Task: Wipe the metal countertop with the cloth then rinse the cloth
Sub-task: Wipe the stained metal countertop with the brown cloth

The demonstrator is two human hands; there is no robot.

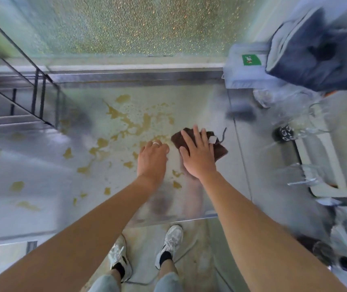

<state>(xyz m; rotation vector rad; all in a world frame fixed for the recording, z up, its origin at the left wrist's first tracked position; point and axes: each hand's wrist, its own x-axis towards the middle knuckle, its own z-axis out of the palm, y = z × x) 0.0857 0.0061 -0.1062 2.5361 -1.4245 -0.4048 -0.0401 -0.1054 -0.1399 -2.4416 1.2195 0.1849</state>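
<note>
The metal countertop (42, 186) carries many yellowish-brown spills (130, 121), thickest just left of and beyond the hands, with scattered patches running toward the near left. The brown cloth (219, 148) lies flat on the counter at the right edge of the soiled area.

Step in hand, as judged: wiping, with most of the mess not yet cleared. To do it well, the cloth should be pressed flat and drawn leftward in overlapping passes, gathering the liquid rather than smearing it, and folded to a clean face once loaded.

The right hand (197, 152) rests palm-down on the cloth, fingers spread wide and extended, arm reaching forward. The left hand (152, 158) sits just beside it on the bare counter, fingers curled under and holding nothing visible; a ring (155, 143) shows on one finger.
</note>
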